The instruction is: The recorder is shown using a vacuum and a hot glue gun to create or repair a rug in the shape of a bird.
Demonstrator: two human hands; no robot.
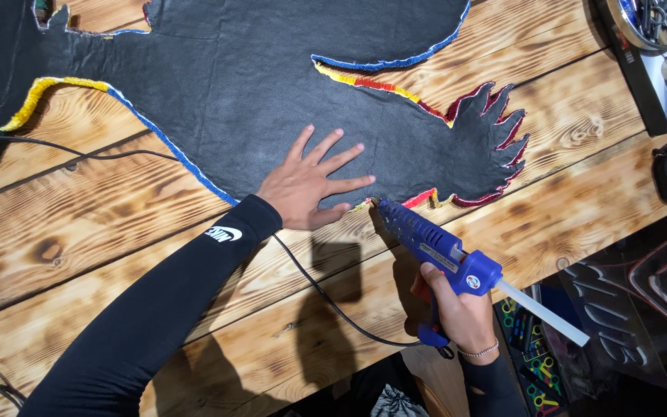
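The left hand (309,185) lies flat with fingers spread wide on the black felt shape (272,85). The right hand (461,309) is wrapped tight around a blue glue gun (434,247) — its tip touches the felt's bottom edge, by the colourful yarn trim (418,198) — all on a wooden table (79,224).

Long black sleeves (140,324), white logo, thin beaded bracelet (479,352).

A small round label (473,281) in white, red and blue sits on the blue glue gun (434,245).
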